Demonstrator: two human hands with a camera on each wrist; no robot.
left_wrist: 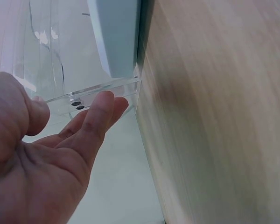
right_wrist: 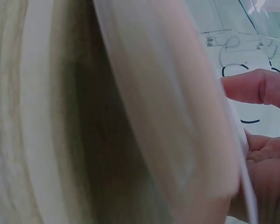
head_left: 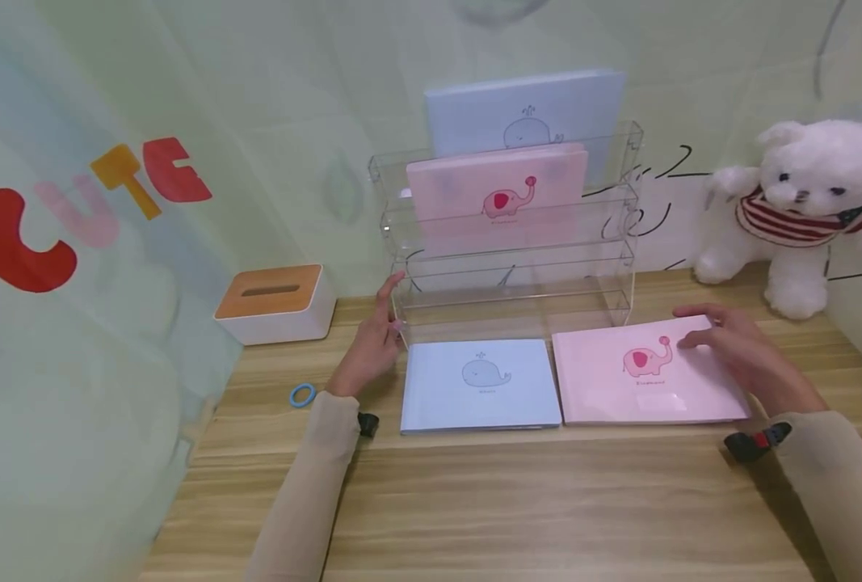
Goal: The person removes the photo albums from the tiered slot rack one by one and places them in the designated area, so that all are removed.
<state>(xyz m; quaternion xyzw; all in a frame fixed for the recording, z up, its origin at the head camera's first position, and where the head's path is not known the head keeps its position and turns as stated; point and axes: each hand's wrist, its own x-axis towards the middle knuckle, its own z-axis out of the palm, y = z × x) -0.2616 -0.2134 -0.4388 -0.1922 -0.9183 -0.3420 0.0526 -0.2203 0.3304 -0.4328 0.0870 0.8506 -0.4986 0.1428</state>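
A pink elephant booklet [head_left: 598,388] lies at the right on the wooden table. My right hand [head_left: 739,356] grips its right end, one digit on the cover and another at the far edge. Blurred, the booklet's edge [right_wrist: 245,172] shows against my right hand [right_wrist: 270,158]. My left hand [head_left: 372,347] touches the left side of a clear tiered rack [head_left: 518,311], fingers fairly straight. Close up, the fingers of my left hand [left_wrist: 51,163] rest by the rack's side panel [left_wrist: 116,86]. A pale blue whale booklet [head_left: 438,404] lies before the rack.
In the rack's upper tiers stand another pink elephant booklet [head_left: 452,202] and, behind it, a blue whale booklet [head_left: 467,117]. A tissue box [head_left: 285,319] and blue ring [head_left: 302,395] are at the left. A white teddy bear [head_left: 797,279] sits at the back right.
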